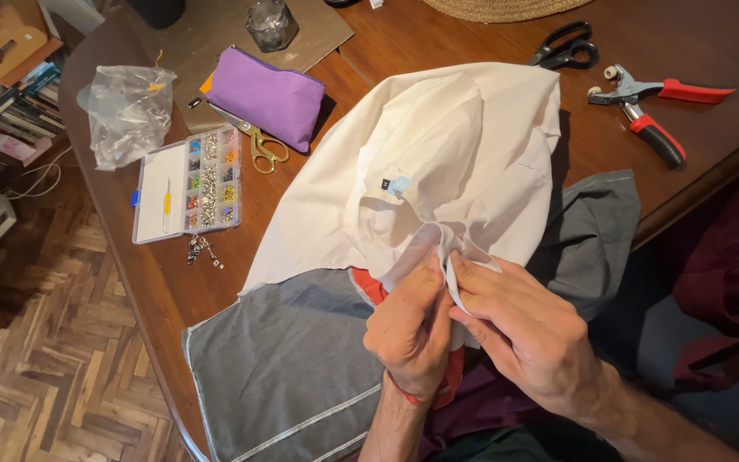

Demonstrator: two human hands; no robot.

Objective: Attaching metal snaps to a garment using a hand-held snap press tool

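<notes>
Both hands pinch the white cloth's edge: left hand (410, 329), right hand (528, 329). White cloth (446, 162) lies on the table (712, 51) over grey cloth (284, 368). Hands look busy fixing the edge; careful, tight fingers are needed.

Both forearms are entering from the bottom edge, converging. Left hand (410, 329) is curling, fingertips pinching forward, red band at the wrist. Right hand (528, 329) is lying alongside, thumb and fingers pinching closed.

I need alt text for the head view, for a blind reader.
Left hand and right hand pinch the edge of a white cloth lying over grey fabric on a wooden table, near scissors, pliers and bead box.
</notes>
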